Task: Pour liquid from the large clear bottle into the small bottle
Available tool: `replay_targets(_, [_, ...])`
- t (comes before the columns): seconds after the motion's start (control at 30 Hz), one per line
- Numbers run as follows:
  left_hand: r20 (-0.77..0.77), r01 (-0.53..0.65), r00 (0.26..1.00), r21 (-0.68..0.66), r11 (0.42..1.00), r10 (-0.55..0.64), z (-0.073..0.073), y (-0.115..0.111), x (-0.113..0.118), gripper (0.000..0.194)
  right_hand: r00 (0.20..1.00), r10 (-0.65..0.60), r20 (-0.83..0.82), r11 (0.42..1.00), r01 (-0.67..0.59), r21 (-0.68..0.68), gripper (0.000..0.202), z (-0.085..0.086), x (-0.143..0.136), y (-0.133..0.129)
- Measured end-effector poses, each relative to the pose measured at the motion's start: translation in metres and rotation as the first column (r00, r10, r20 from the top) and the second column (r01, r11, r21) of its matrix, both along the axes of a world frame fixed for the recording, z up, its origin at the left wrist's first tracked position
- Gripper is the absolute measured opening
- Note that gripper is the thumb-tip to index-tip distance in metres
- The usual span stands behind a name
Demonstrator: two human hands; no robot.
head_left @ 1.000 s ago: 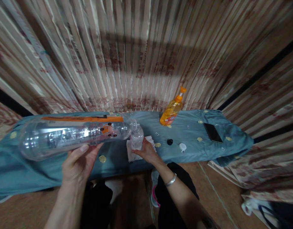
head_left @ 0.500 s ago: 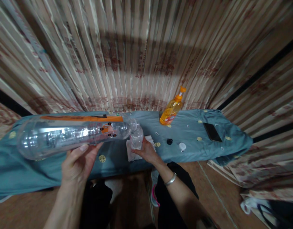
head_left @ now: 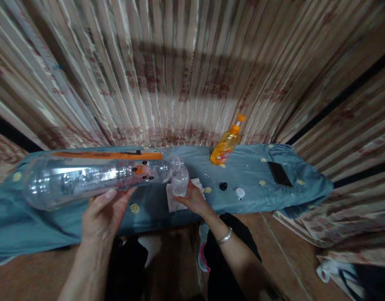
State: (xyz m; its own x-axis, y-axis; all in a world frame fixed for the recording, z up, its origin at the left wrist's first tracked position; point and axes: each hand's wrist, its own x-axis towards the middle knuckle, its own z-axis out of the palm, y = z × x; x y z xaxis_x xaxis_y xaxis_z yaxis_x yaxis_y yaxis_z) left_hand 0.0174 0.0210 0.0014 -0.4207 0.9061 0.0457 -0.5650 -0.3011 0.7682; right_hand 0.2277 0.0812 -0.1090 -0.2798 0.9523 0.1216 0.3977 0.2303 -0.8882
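Note:
My left hand (head_left: 106,209) is wrapped under a large clear plastic bottle (head_left: 95,179) with an orange strip and an orange printed picture. The bottle lies nearly level, its neck pointing right. At its mouth stands a small clear bottle (head_left: 180,184), upright, with my right hand (head_left: 194,198) closed around its lower right side. The two mouths meet or overlap; I cannot tell whether they touch. Beneath the small bottle lies a white cloth (head_left: 172,204). Whether liquid passes between them is too unclear to see.
On the blue-green cloth-covered bench (head_left: 189,215) stand a pump bottle of orange liquid (head_left: 224,148), a black cap (head_left: 223,186) and a white cap (head_left: 240,192). A dark phone (head_left: 279,174) lies farther right. Patterned curtains (head_left: 186,75) hang behind the bench.

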Motion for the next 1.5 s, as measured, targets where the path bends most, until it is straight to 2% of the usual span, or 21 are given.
replay_targets(0.3, [0.008,0.009,1.000,0.035,0.999,-0.009,-0.0019,0.0015,-0.0008,0.039,1.000,-0.017,-0.012,1.000,0.017,-0.018,0.066,-0.0013,-0.0003,-0.0007])
replay_targets(0.6, [-0.006,0.005,1.000,0.025,1.000,-0.005,0.0020,0.0016,0.0002,0.037,0.999,-0.048,-0.005,0.999,0.048,0.006,0.070,-0.0064,-0.0027,-0.0009])
replay_targets(0.9, [-0.007,0.011,1.000,0.026,1.000,-0.011,-0.0026,0.0032,-0.0020,0.039,0.999,-0.037,-0.036,0.999,0.038,0.020,0.069,-0.0061,-0.0037,-0.0017])
replay_targets(1.5, [-0.029,0.021,0.999,0.021,1.000,-0.021,0.0009,0.0014,0.0000,0.041,0.999,-0.031,-0.038,0.999,0.032,0.022,0.071,-0.0070,-0.0025,-0.0012])
